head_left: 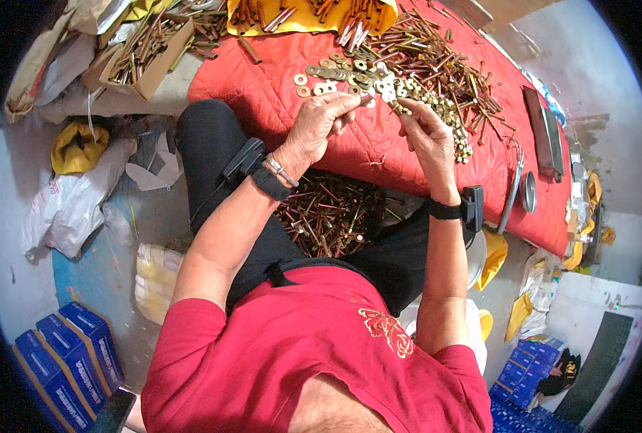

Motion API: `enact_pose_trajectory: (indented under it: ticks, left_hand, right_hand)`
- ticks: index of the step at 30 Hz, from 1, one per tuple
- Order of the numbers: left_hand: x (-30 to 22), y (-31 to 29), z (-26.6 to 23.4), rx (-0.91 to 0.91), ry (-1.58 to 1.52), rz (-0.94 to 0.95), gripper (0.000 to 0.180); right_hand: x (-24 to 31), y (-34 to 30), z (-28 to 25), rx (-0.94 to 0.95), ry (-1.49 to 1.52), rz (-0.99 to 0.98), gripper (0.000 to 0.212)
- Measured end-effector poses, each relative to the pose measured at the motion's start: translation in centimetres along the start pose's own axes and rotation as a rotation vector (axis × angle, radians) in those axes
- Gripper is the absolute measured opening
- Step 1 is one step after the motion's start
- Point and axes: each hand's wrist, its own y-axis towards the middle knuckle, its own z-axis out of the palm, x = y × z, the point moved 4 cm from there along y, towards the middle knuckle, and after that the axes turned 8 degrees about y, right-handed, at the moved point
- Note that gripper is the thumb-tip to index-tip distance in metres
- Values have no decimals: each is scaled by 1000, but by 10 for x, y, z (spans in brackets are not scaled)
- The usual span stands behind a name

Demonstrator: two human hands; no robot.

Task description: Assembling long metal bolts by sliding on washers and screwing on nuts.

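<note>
Over the red padded cloth (263,94), my left hand (321,123) is closed in a pinch. A small pale piece shows at its fingertips, too small to name. My right hand (428,133) faces it, thumb and fingers pinched on a small brass-coloured metal piece (397,108). The fingertips of both hands are close but apart. Just beyond them lie loose flat washers (328,73), some brassy and some silvery. Small brass-coloured nuts (457,123) are heaped beside my right hand. Long bronze-coloured bolts or metal sleeves (429,54) spread behind the nuts.
Between my legs sits a pile of similar metal pieces (332,216). More metal tubes fill a cardboard box (144,68) at far left and lie on a yellow cloth (303,22). Blue boxes (68,361) stand at lower left. A dark flat bar (543,133) rests at right.
</note>
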Motion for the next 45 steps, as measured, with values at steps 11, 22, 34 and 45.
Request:
enact_pose_trajectory:
  ticks: [11,22,34,45]
  left_hand:
    - [6,2,8,348,556,-29,19]
    - [26,17,1,-36,-49,-161,9]
    - [29,20,2,7,-481,-222,31]
    - [18,2,8,-25,21,-162,14]
  right_hand:
    - [14,-8,-4,564,-358,147,19]
    - [-19,-1,34,-260,105,-387,16]
    - [-47,45,-27,-284,-632,-395,10]
    - [-55,40,-19,-218,-406,-225,9]
